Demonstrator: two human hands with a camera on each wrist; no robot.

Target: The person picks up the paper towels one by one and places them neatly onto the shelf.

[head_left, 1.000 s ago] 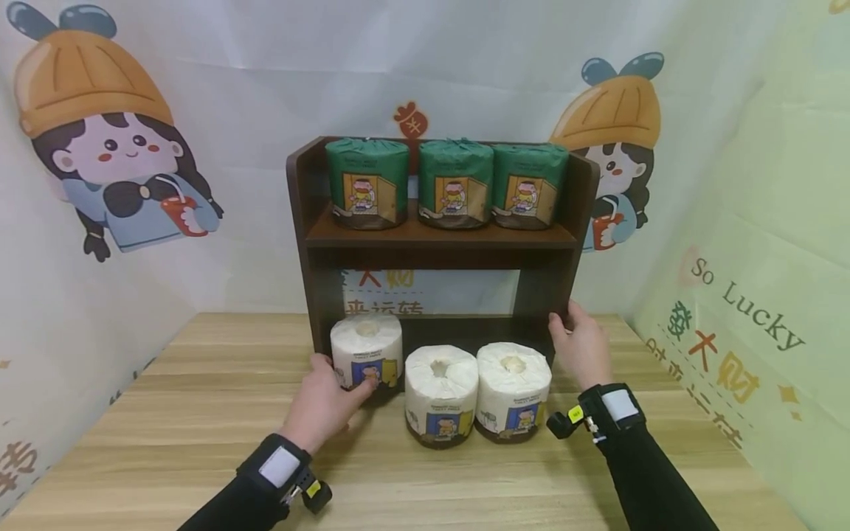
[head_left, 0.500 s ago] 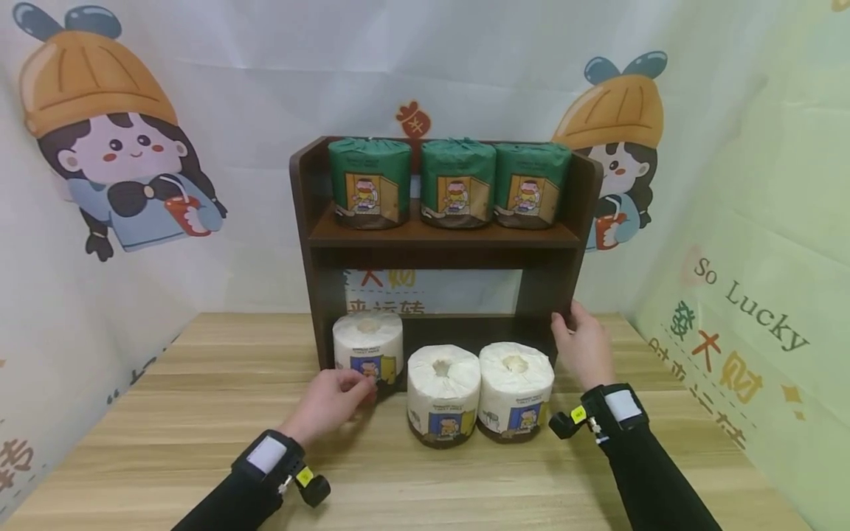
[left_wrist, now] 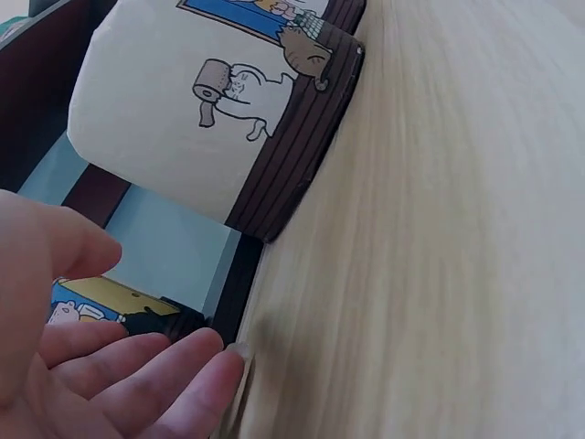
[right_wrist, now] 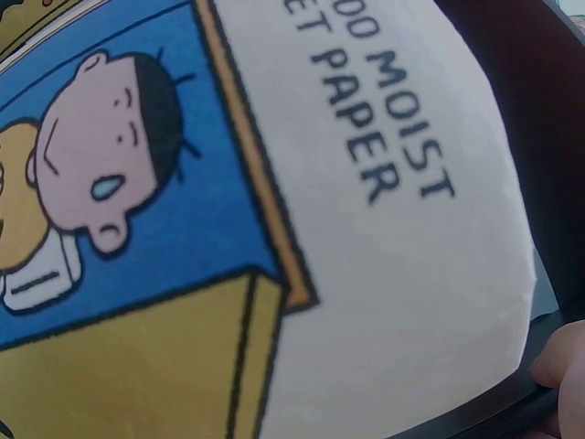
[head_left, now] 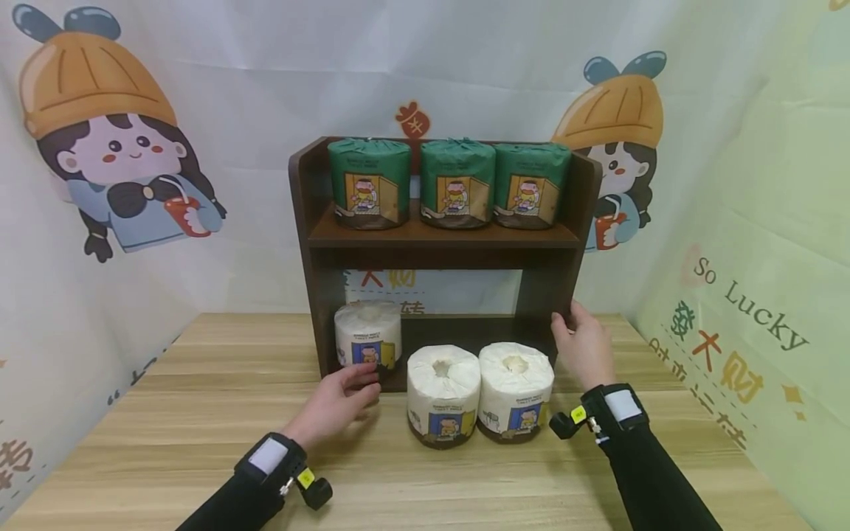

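A dark brown two-tier shelf (head_left: pixel 441 254) stands on the table. Inside its lower compartment, at the left, sits a white-wrapped toilet roll (head_left: pixel 358 328). My left hand (head_left: pixel 335 405) is at that roll's lower front with fingers extended; whether they touch it I cannot tell. In the left wrist view the left hand (left_wrist: pixel 119 393) has its thumb apart from the fingers. My right hand (head_left: pixel 586 350) holds the shelf's right side panel by its front edge, thumb inside. Two more white toilet rolls, one left (head_left: pixel 443 394) and one right (head_left: pixel 516 391), stand side by side before the shelf.
Three green-wrapped toilet rolls, including the middle one (head_left: pixel 457 181), stand on the upper tier. The wooden tabletop (head_left: pixel 219 383) extends to both sides. A printed cloth (head_left: pixel 259 96) hangs behind and at the sides.
The left white roll has moved back, deeper into the lower compartment. My left hand has gone from gripping its side to extended fingers at its front. The right hand stays in place.
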